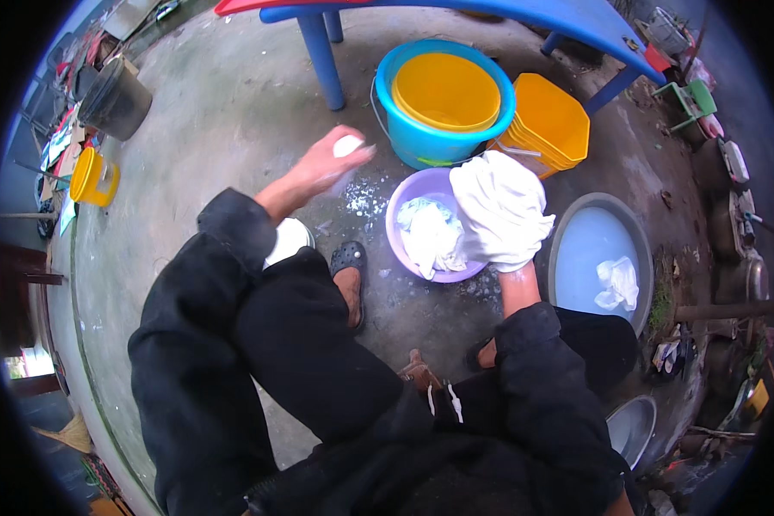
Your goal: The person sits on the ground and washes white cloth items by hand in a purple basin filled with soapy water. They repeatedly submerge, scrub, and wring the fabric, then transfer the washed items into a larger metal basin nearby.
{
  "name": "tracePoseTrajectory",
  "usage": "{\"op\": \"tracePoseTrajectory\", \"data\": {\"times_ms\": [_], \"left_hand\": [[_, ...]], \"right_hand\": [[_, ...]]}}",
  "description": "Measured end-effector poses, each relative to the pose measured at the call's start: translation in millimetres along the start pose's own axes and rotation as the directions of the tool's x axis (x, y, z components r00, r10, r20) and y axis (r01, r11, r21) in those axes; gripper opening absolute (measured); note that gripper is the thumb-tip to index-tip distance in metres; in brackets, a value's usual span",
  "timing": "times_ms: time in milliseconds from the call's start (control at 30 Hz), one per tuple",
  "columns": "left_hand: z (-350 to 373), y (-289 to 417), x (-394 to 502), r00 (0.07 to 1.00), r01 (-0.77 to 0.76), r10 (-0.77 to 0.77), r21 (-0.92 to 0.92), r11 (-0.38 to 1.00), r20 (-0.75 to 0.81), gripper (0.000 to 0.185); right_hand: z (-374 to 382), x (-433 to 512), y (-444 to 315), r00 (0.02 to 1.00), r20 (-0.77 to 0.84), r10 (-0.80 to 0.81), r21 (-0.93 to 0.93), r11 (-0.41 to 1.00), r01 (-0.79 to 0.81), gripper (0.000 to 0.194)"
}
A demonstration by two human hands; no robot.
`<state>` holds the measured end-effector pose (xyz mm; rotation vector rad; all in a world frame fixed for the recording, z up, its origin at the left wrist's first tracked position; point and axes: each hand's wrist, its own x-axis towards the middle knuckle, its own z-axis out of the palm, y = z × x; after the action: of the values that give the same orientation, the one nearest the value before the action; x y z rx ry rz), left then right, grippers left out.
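My left hand (327,161), slightly blurred, is raised over the concrete and grips a small white object (348,146), perhaps a bar of soap. A white cloth (503,206) drapes over my right hand and hides its fingers; only the wrist shows below it. That cloth hangs above the right rim of a lilac basin (396,248). Inside the basin, wet white cloth (430,235) lies bunched in water. To the right stands a grey tub (552,271) of cloudy bluish water, where a crumpled white piece (618,284) floats.
Beyond the basin are a blue bucket (419,145) with a yellow bucket (448,90) inside it, and stacked yellow containers (548,122). A blue table (319,61) stands behind. White splashes (366,198) mark the concrete floor. A white container (291,240) is beside my left knee.
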<state>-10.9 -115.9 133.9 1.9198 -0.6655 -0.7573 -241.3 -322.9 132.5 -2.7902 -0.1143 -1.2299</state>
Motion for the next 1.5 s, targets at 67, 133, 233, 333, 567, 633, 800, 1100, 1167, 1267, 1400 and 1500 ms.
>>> {"op": "tracePoseTrajectory", "data": {"times_ms": [67,133,233,333,567,633,800,1100,1167,1267,1400,1500], "left_hand": [[51,50,8,0.997,-0.076,0.072,-0.155,0.985,-0.035,0.044],[113,69,-3,0.936,-0.335,0.33,-0.024,0.942,-0.127,0.046],[207,75,-41,0.762,-0.6,0.647,0.409,0.688,0.028,0.054],[242,38,-20,0.794,-0.45,0.519,0.269,0.851,-0.315,0.048],[303,38,-67,0.694,-0.601,0.684,0.343,0.722,-0.226,0.044],[299,33,-33,0.47,-0.849,0.879,0.229,0.476,-0.08,0.048],[315,39,-23,0.87,-0.357,0.393,0.17,0.919,-0.298,0.037],[318,34,-11,0.938,-0.263,0.285,0.133,0.956,-0.197,0.038],[335,39,-33,0.896,-0.355,0.393,0.2,0.913,-0.207,0.039],[325,41,-44,0.644,-0.739,0.765,0.237,0.63,-0.025,0.049],[313,24,3,0.904,-0.392,0.402,0.089,0.916,-0.147,0.044],[334,37,-28,0.889,-0.396,0.404,0.082,0.915,-0.215,0.039]], "right_hand": [[-11,11,1,1.0,-0.011,0.005,-0.067,0.998,-0.005,0.031],[-15,10,7,0.999,0.006,0.048,-0.094,0.994,-0.047,0.029],[-10,-1,6,0.979,0.083,0.185,-0.058,0.982,-0.18,0.027],[-9,-19,-5,0.925,0.199,0.324,-0.007,0.944,-0.329,0.026],[-22,-67,1,0.771,0.387,0.506,-0.076,0.85,-0.521,0.024],[-38,-72,2,0.736,0.406,0.542,-0.145,0.833,-0.534,0.024],[-25,-91,4,0.7,0.38,0.605,-0.025,0.763,-0.646,0.026],[-18,-102,20,0.656,0.298,0.693,0.267,0.6,-0.755,0.03],[-19,-104,23,0.641,0.3,0.706,0.311,0.563,-0.766,0.032],[-22,-102,28,0.631,0.288,0.721,0.35,0.534,-0.77,0.033],[-14,-103,32,0.616,0.3,0.728,0.394,0.493,-0.775,0.035],[-14,-104,38,0.589,0.33,0.737,0.458,0.421,-0.783,0.037]]}}
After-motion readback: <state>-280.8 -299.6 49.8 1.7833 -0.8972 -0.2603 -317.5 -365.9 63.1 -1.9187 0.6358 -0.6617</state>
